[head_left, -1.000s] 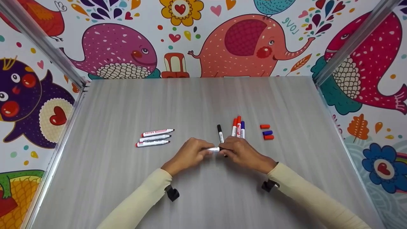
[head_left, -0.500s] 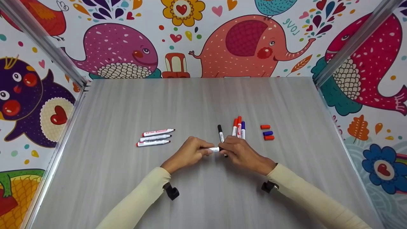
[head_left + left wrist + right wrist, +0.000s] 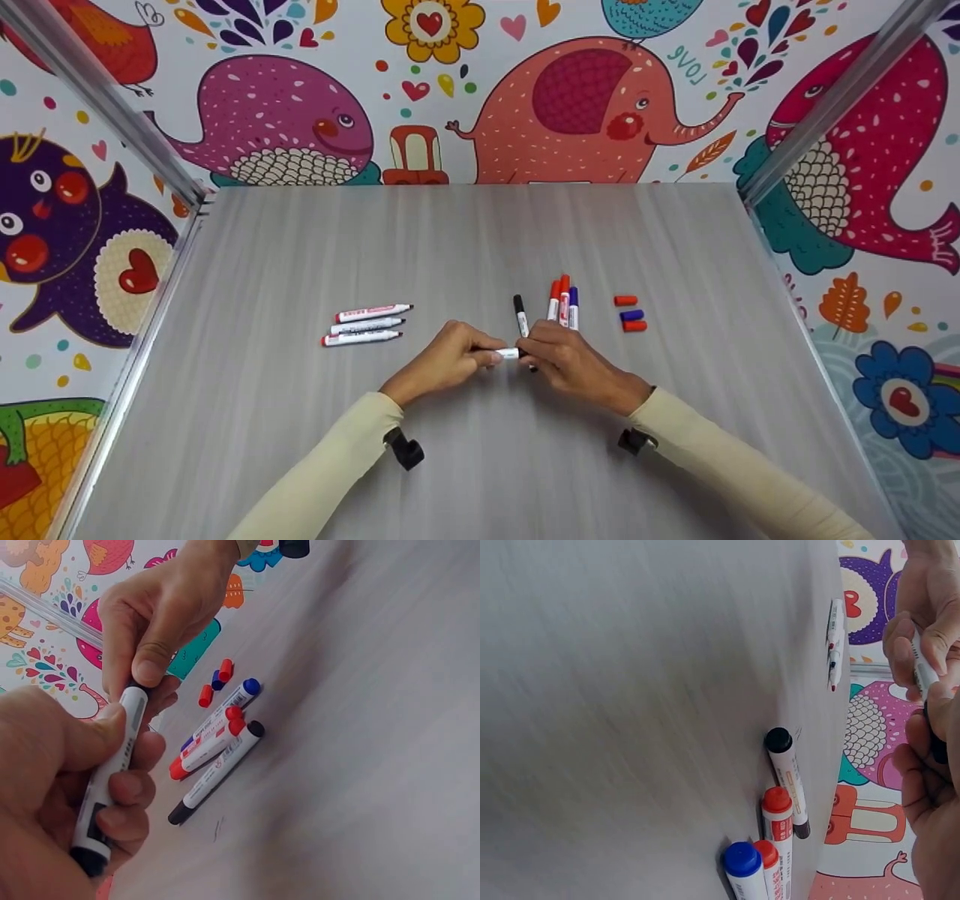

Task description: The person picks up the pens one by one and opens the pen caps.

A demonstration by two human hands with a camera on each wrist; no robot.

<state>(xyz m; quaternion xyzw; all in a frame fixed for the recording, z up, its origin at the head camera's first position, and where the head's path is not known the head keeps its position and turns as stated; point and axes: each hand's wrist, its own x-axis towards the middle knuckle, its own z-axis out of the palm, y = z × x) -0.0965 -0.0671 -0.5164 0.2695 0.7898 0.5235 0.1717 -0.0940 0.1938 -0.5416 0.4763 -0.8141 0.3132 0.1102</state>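
"What's in the left grip [image 3: 442,361]?"

"A marker [image 3: 508,353] with a white barrel. The fingers are curled round that barrel, and a black end sticks out below them in the left wrist view."

"And the right grip [image 3: 574,361]?"

"Pinching the black cap [image 3: 935,739] at the marker's other end. So both hold the one marker, between them, over the middle of the surface [image 3: 450,247]."

"What lies close by?"

"A black-capped marker [image 3: 522,321], on the surface and partly hidden behind the right grip. Just right of it are two red-capped markers [image 3: 564,304] and a blue-capped marker [image 3: 574,310], side by side, caps toward the far edge."

"Farther right?"

"Three loose caps [image 3: 631,314] in a short row from far to near: red, blue, red."

"And on the left?"

"Three uncapped markers [image 3: 365,325], well apart from the rest, lying close together with their tips to the right."
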